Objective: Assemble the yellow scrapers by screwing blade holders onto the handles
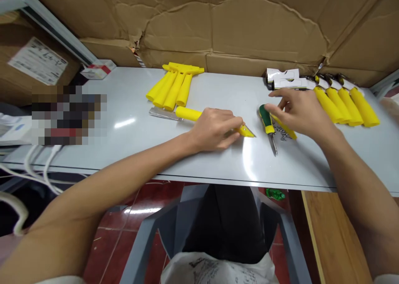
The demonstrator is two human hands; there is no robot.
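Note:
In the head view, my left hand (pixel 215 128) is closed around a yellow scraper with a tube handle (pixel 188 113) and a pointed yellow head (pixel 247 131) beyond my fingers. A flat metal strip (pixel 163 113) lies by the handle's end; whether they join I cannot tell. My right hand (pixel 299 109) hovers with thumb and index finger apart, and no held thing shows. Below its thumb lies a screwdriver (pixel 266 120) with a green and yellow handle, its tip toward me. Small dark screws (pixel 283 132) lie beside it, with a yellow piece (pixel 289 130) partly under my right hand.
Several yellow T-shaped handles (pixel 174 84) lie at the back left of the white table (pixel 124 151). More yellow handles with black heads and white labels (pixel 346 101) are lined up at the right. Cardboard (pixel 233 30) walls the back. White cables (pixel 46 167) hang at the left edge.

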